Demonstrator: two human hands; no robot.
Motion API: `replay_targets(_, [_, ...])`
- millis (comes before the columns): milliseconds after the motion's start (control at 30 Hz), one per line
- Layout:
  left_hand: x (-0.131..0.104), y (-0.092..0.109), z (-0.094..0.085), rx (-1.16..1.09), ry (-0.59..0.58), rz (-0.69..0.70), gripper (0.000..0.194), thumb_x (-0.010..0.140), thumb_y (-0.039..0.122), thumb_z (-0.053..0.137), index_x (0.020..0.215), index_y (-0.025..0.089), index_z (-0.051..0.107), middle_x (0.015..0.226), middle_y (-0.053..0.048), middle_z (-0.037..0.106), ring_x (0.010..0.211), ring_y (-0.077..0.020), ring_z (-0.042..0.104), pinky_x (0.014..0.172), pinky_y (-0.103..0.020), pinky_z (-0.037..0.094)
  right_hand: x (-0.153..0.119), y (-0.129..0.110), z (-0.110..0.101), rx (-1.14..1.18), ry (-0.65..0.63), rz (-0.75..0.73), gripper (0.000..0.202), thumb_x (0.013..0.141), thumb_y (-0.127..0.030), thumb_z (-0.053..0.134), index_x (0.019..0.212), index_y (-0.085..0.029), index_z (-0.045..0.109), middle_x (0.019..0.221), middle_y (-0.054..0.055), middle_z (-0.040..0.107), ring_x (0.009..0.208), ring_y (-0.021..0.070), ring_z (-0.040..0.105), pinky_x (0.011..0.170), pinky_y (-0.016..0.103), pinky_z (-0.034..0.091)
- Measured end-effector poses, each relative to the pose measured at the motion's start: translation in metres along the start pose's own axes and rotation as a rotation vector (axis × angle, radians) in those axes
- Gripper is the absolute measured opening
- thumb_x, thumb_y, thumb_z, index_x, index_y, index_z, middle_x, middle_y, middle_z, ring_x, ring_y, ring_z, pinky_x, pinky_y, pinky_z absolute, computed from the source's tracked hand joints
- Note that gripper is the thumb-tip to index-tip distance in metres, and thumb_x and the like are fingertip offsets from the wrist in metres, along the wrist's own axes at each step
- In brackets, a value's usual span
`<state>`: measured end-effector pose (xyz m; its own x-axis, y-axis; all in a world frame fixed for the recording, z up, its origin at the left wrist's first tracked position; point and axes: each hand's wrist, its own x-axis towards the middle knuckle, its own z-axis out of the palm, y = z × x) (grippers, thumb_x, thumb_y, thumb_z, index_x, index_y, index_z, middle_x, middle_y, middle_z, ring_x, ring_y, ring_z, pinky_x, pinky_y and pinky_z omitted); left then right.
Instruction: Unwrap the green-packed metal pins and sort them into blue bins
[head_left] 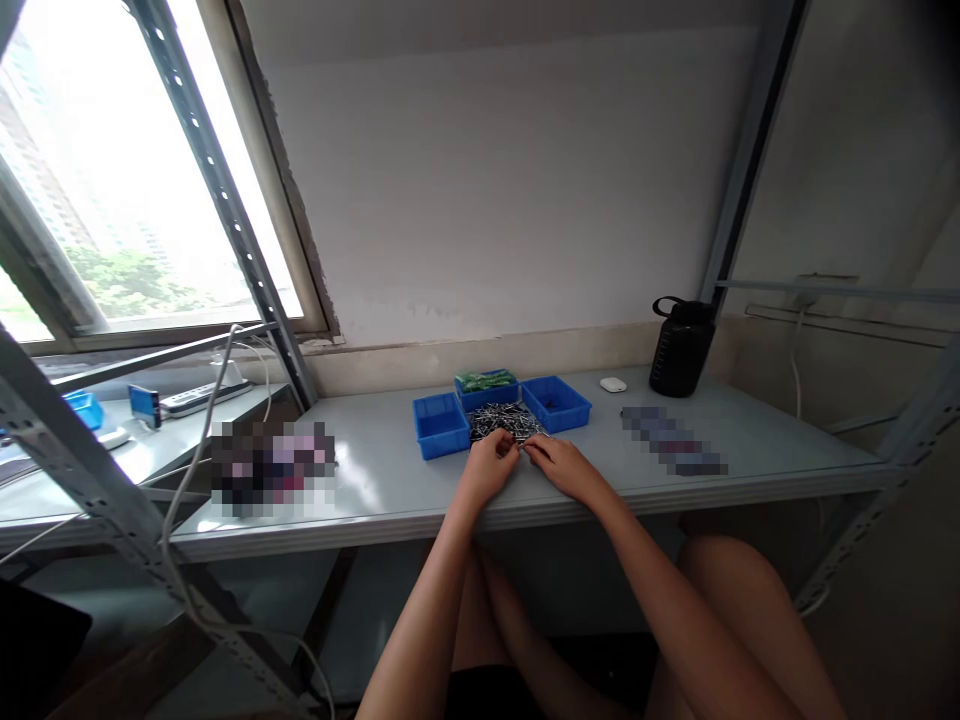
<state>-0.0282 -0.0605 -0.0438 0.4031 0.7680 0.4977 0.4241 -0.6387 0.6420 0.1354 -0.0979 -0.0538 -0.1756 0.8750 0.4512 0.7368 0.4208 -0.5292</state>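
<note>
A heap of thin metal pieces [504, 418], silvery and dark, lies on the table between blue bins; they look like small screws or pins, too small to tell. At the heap's near edge my left hand [492, 464] is closed, its fingers curled together. Close on its right, my right hand [561, 464] pinches with thumb and fingertips, nearly meeting the left fingertips. Whatever is between the fingers of either hand is too small to make out. One blue bin [441, 446] stands left of the heap, another blue bin [571, 412] right of it. Behind sit green packets [486, 380] in a third bin.
A black bottle [679, 350] and a white case [613, 384] stand at the back right. Blurred patches cover items at both sides of the grey table [375, 420]. Metal shelf posts frame it; a white cable [180, 490] hangs at left. A phone [145, 407] stands on the far-left table.
</note>
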Motion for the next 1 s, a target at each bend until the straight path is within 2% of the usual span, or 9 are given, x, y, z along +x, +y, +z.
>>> replay_targets(367, [-0.0002,0.0020,-0.0017,0.057,-0.066,0.026,0.019,0.078,0.021,0.050,0.088,0.017,0.066,0.079,-0.003,0.067,0.069,-0.0143,0.058,0.066,-0.025,0.043,-0.0006,0.0002,-0.0004,0.028,0.016,0.063,0.029,0.091,-0.028,0.037,0.115,-0.024,0.052,0.102,0.006,0.066,0.091,0.0209,0.061,0.076,0.030,0.042])
replay_targets(567, [-0.0009,0.0026,-0.0016,0.083,-0.067,0.029,0.020,0.077,0.020,0.051,0.087,0.017,0.068,0.079,-0.003,0.068,0.069,-0.0143,0.057,0.065,-0.024,0.043,-0.0006,0.0004,0.0011,-0.024,-0.009,-0.009,0.026,0.091,-0.024,0.037,0.107,-0.022,0.057,0.101,0.005,0.066,0.092,0.0199,0.060,0.078,0.029,0.041])
replay_targets(767, [0.0001,0.0020,-0.0016,0.091,-0.076,0.040,0.021,0.078,0.021,0.050,0.088,0.016,0.068,0.083,-0.004,0.068,0.071,-0.0149,0.058,0.066,-0.025,0.043,0.0008,-0.0009,0.0011,-0.074,-0.032,-0.022,0.024,0.092,-0.027,0.035,0.105,-0.020,0.055,0.099,0.007,0.065,0.090,0.0199,0.061,0.075,0.029,0.041])
replay_targets(1000, [-0.0004,0.0044,-0.0022,0.106,-0.096,0.021,0.021,0.078,0.020,0.049,0.088,0.016,0.068,0.081,-0.004,0.068,0.071,-0.0154,0.058,0.066,-0.025,0.043,0.0019,-0.0003,0.0019,-0.185,-0.045,-0.047,0.022,0.094,-0.026,0.031,0.094,-0.019,0.052,0.085,0.005,0.063,0.077,0.0186,0.060,0.066,0.027,0.039])
